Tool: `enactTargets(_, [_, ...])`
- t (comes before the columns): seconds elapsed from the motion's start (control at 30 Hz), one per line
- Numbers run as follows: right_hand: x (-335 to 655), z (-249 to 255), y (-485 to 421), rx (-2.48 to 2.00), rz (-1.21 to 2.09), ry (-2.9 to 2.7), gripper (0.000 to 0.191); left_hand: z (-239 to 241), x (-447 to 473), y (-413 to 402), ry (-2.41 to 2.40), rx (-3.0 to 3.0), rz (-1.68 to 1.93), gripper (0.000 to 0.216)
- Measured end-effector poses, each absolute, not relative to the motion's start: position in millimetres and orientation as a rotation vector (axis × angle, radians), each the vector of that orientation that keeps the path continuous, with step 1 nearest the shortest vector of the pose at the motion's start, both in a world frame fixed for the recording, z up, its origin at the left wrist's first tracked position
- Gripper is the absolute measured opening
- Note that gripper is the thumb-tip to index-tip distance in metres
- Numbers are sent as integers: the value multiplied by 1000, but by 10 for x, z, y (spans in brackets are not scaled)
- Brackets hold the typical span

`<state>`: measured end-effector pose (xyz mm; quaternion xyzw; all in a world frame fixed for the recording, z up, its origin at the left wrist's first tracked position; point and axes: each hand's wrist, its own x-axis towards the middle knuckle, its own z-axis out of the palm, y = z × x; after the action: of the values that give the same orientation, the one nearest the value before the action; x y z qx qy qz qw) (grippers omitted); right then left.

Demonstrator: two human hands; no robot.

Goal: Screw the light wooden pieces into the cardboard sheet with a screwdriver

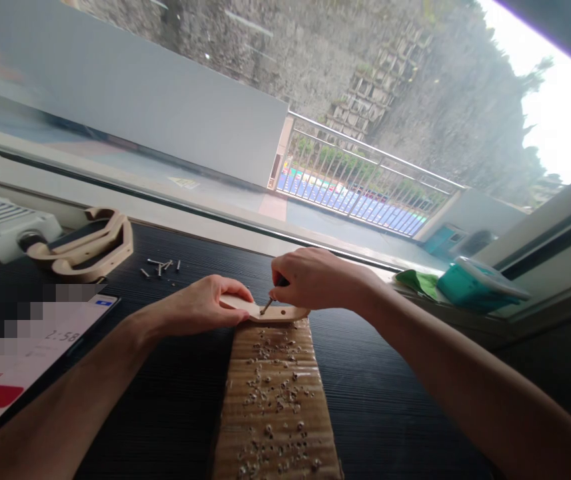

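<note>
Probably "2:58" on a screen [40, 363].

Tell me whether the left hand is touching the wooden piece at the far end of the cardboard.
Touching. The head view shows the left hand pinching the wooden piece by its left end, thumb along the near edge, fingers across the far one.

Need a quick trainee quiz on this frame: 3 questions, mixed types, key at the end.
1. Multiple choice. The left hand grips: a) the phone; b) a pale wooden piece; c) the teal box.
2. True or false. The loose screws lie on the dark tabletop, apart from the cardboard block.
3. Short answer. Which hand holds the dark-handled tool, and what does its tip meet?

Key: 1. b; 2. true; 3. right hand, the wooden piece.
</note>
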<state>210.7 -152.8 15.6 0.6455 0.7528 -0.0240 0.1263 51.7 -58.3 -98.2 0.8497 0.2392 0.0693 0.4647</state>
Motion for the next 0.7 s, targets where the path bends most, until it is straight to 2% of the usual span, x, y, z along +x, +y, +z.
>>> enactTargets(0.17, [2105,258,-1571,1813,-135,2234,29,-967,510,-595,584,2082,158,35])
enactTargets(0.37, [2099,243,-1571,1735,-102,2344,21,-1003,497,-574,593,2085,180,35])
enactTargets(0.7, [2095,126,-1523,1808,-61,2319,21,-1035,506,-552,568,2103,223,35])
